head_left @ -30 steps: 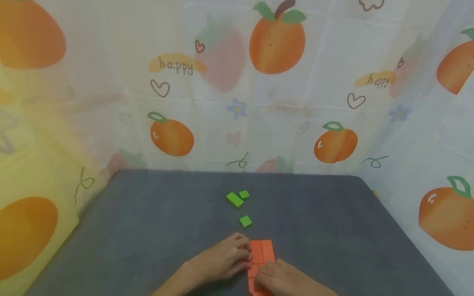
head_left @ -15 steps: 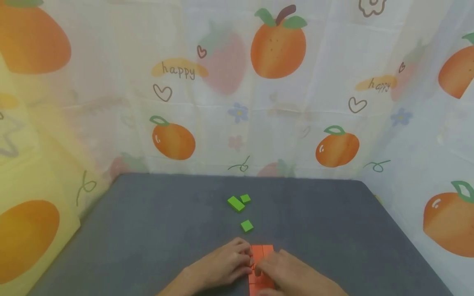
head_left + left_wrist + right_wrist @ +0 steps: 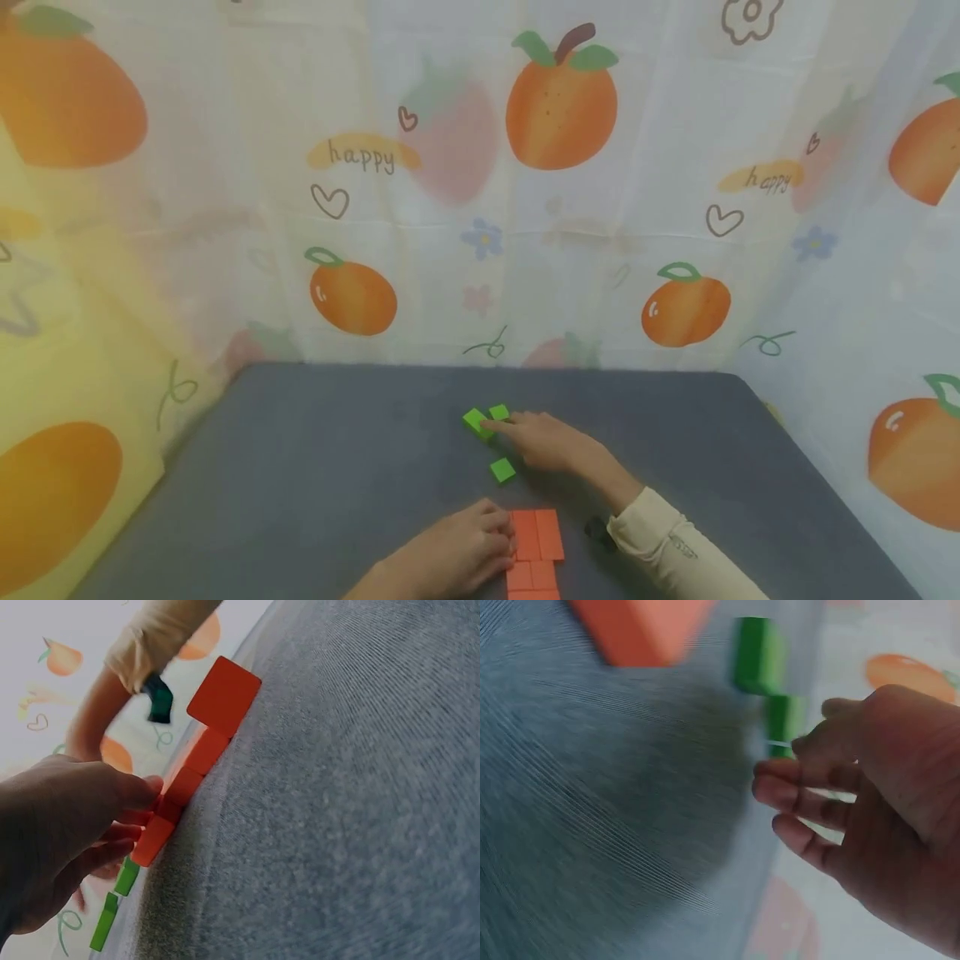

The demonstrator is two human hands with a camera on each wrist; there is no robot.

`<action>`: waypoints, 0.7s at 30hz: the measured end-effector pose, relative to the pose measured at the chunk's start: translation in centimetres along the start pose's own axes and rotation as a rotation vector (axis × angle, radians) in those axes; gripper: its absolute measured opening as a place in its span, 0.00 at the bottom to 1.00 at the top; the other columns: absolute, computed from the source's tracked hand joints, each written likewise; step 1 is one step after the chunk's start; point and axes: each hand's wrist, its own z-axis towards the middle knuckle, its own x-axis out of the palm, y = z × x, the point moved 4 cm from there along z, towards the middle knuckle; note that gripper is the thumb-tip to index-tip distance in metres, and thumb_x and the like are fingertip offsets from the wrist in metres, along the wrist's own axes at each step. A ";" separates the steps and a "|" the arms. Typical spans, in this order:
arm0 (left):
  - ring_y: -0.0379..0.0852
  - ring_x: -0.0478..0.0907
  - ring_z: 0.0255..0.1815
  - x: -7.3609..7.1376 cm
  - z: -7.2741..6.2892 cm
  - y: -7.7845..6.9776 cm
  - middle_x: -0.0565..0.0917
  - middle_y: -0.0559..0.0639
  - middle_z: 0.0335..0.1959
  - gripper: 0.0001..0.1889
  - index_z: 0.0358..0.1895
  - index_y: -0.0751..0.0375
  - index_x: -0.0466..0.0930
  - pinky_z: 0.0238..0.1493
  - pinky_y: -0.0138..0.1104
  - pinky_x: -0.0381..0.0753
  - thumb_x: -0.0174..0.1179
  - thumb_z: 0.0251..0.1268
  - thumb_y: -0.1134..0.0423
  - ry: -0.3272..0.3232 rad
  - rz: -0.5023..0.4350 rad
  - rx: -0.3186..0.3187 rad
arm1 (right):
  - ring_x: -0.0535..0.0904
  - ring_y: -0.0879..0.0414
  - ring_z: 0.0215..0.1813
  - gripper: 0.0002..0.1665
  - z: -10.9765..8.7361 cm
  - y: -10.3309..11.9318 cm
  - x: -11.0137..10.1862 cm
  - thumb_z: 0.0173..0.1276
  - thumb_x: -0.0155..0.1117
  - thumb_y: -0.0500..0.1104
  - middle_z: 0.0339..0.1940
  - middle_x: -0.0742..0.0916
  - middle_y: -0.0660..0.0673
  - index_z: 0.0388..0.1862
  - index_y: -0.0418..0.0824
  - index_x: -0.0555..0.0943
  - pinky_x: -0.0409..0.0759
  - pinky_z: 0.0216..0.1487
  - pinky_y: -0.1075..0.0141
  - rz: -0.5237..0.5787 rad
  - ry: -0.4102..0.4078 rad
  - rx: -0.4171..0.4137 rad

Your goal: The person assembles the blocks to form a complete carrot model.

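My left hand rests its fingertips against the left side of a flat arrangement of orange blocks. In the left wrist view, thumb and fingers touch the side of those orange blocks. My right hand is stretched out over the far green blocks, its index finger overlapping the oblong green block. A small square green block lies just beside that one. Nearer to me is another square green block. In the right wrist view the fingers are loosely bent next to a green block.
The blocks lie on a dark grey table. A fruit-print curtain stands behind it and along both sides. A dark object hangs by the right sleeve's cuff.
My right hand has left the orange blocks and moved forward to the green ones. The left hand stays at the orange blocks' left side. The head view has tilted up slightly.
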 end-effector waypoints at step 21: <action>0.29 0.74 0.45 -0.2 0.3 -0.1 0.83 0.35 0.42 0.08 0.43 0.46 0.87 0.47 0.17 0.74 0.57 0.81 0.55 0.052 -0.006 -0.020 | 0.83 0.54 0.40 0.16 -5.6 -4.2 0.2 0.62 0.78 0.35 0.40 0.87 0.45 0.47 0.38 0.83 0.83 0.40 0.62 0.045 -0.221 -0.036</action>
